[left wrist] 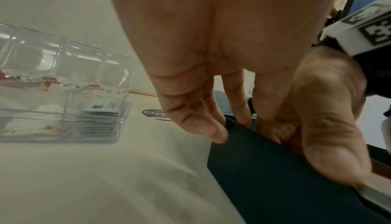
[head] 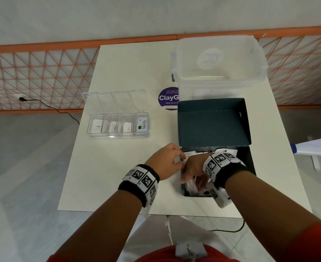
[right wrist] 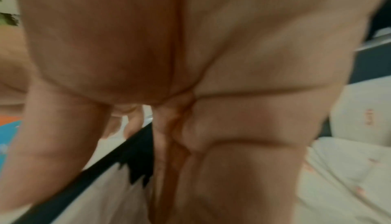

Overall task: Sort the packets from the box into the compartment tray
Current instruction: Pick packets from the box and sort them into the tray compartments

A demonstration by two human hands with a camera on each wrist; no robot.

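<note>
Presently, the picking step: right hand reaches into the box among the packets, its grasp hidden; left hand, fingers relaxed, steadies the rim. Next, carry one packet to its matching compartment tray slot.

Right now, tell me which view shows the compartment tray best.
The head view: the whole compartment tray shows from above, lids up, a packet in each of four compartments. The left wrist view catches only its right end, side-on and blurred. The right wrist view shows none of it.
</note>
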